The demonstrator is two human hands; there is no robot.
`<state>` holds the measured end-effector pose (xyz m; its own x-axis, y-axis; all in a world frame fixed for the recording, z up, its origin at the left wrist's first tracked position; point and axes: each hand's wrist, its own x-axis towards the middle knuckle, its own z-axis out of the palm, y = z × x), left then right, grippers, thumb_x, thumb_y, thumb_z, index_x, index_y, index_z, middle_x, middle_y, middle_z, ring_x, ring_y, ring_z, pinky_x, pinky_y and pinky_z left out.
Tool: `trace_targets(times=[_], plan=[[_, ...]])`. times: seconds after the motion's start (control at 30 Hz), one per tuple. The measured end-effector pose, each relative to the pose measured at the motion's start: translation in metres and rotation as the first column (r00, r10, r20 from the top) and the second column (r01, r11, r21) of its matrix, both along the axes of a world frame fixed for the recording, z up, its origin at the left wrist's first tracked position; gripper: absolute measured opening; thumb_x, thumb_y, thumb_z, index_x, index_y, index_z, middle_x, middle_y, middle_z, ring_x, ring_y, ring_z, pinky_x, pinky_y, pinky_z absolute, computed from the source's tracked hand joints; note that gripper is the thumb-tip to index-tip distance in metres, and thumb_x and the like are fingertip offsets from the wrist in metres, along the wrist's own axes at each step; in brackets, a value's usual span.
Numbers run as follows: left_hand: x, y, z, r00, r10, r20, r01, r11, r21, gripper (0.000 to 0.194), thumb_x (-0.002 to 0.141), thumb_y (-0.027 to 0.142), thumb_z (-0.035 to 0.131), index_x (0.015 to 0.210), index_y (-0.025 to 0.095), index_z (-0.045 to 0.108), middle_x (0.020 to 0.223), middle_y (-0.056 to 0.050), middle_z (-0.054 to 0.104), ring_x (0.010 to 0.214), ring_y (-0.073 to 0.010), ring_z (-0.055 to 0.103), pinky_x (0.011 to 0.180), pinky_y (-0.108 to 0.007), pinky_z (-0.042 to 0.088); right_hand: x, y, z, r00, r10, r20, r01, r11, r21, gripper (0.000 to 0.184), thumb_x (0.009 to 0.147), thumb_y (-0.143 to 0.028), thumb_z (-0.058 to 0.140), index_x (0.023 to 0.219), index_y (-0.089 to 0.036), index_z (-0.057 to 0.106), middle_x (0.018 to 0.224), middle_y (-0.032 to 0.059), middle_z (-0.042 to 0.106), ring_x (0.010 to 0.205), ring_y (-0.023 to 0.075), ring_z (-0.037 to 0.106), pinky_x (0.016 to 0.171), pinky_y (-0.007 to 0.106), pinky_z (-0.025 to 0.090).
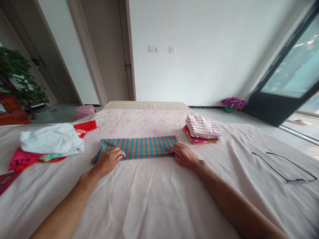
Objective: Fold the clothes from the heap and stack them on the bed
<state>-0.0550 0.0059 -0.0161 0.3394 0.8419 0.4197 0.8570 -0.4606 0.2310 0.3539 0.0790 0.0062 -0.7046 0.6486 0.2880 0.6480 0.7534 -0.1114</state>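
A garment with blue and orange-brown stripes (146, 147) lies folded into a long flat strip on the pale cloth-covered surface (149, 196). My left hand (109, 159) grips its near edge toward the left end, fingers curled over the fabric. At the right end, my right hand (183, 154) pinches the near corner. The strip's left end spreads a little loosely past my left wrist. Just beyond my right hand sits a stack of folded clothes (203, 127), topped by a white piece with red stripes.
Loose clothes, with a white garment (52, 139) on top, lie heaped at the left. Eyeglasses (286, 169) rest at the right. On the floor beyond stand a pink stool (85, 111) and a pot of purple flowers (233, 103).
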Motion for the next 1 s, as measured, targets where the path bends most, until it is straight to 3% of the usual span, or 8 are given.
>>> trace_targets(times=[0.13,0.23,0.3,0.43,0.53,0.7,0.87,1.0], plan=[[0.005,0.002,0.012,0.998,0.051,0.035,-0.047,0.994,-0.097,0.03,0.096,0.037,0.039,0.086,0.024,0.064,0.087,0.0,0.069,0.086,-0.0153,0.063,0.081,-0.028,0.047,-0.007,-0.004,0.016,0.995,-0.089,-0.051,0.086,0.995,-0.049,0.028,0.086,-0.014,0.045,0.096,-0.021,0.069,0.091,0.0048,0.065,0.088,0.0185,0.058,0.083,0.029,0.042],[0.014,0.017,0.022,0.987,0.133,0.089,-0.127,0.989,-0.076,0.031,0.095,0.04,0.039,0.09,0.024,0.065,0.091,-0.001,0.071,0.087,-0.0155,0.064,0.081,-0.028,0.048,-0.027,-0.003,0.034,0.978,-0.18,-0.108,0.176,0.983,-0.052,0.037,0.097,-0.023,0.032,0.121,-0.02,0.061,0.11,0.0079,0.064,0.101,0.0194,0.058,0.088,0.03,0.043],[0.022,0.033,0.024,0.987,0.136,0.091,-0.133,0.991,-0.035,0.03,0.094,0.041,0.041,0.097,0.024,0.065,0.1,-0.003,0.071,0.095,-0.017,0.064,0.087,-0.03,0.048,-0.048,0.001,0.04,0.986,-0.142,-0.083,0.138,0.989,-0.046,0.043,0.101,-0.029,0.028,0.137,-0.018,0.048,0.132,0.0107,0.055,0.119,0.0212,0.052,0.098,0.033,0.04],[0.036,0.055,0.013,0.989,0.138,-0.053,-0.139,0.99,-0.029,0.04,0.093,0.043,0.041,0.118,0.022,0.063,0.13,-0.009,0.061,0.125,-0.0227,0.052,0.107,-0.039,0.037,-0.095,0.013,0.025,0.994,-0.11,-0.021,0.109,0.994,-0.026,0.056,0.101,-0.043,0.026,0.149,-0.014,0.03,0.154,0.0135,0.031,0.143,0.0255,0.025,0.113,0.042,0.025],[0.033,0.055,-0.004,0.954,0.226,-0.199,-0.241,0.969,-0.055,0.05,0.093,0.048,0.04,0.134,0.024,0.054,0.147,-0.01,0.047,0.139,-0.0278,0.036,0.112,-0.048,0.026,-0.112,0.023,-0.002,0.992,-0.12,0.047,0.123,0.99,-0.071,0.061,0.101,-0.048,0.024,0.151,-0.013,0.027,0.157,0.015,0.025,0.145,0.0283,0.02,0.116,0.047,0.019],[0.008,0.041,-0.021,0.907,0.288,-0.308,-0.318,0.947,-0.05,0.06,0.093,0.054,0.036,0.145,0.025,0.041,0.153,-0.012,0.038,0.142,-0.0312,0.03,0.112,-0.054,0.02,-0.093,0.032,-0.028,0.957,-0.265,0.114,0.276,0.956,-0.095,0.063,0.099,-0.054,0.024,0.149,-0.016,0.033,0.156,0.0126,0.027,0.145,0.0282,0.021,0.117,0.049,0.015],[-0.017,0.026,-0.028,0.862,0.38,-0.335,-0.408,0.913,-0.015,0.064,0.09,0.058,0.038,0.147,0.028,0.037,0.155,-0.011,0.034,0.141,-0.0366,0.029,0.109,-0.059,0.021,-0.06,0.037,-0.033,0.901,-0.419,0.115,0.424,0.905,-0.021,0.062,0.099,-0.051,0.027,0.147,-0.013,0.035,0.155,0.0162,0.03,0.144,0.0295,0.023,0.116,0.05,0.014],[-0.026,0.012,-0.032,0.838,0.438,-0.326,-0.457,0.889,0.019,0.065,0.091,0.058,0.037,0.148,0.027,0.036,0.154,-0.014,0.034,0.139,-0.0377,0.032,0.107,-0.055,0.027,-0.048,0.039,-0.033,0.814,-0.574,0.086,0.579,0.814,-0.047,0.056,0.099,-0.045,0.032,0.143,-0.011,0.039,0.152,0.0184,0.034,0.14,0.0301,0.03,0.111,0.048,0.024]])
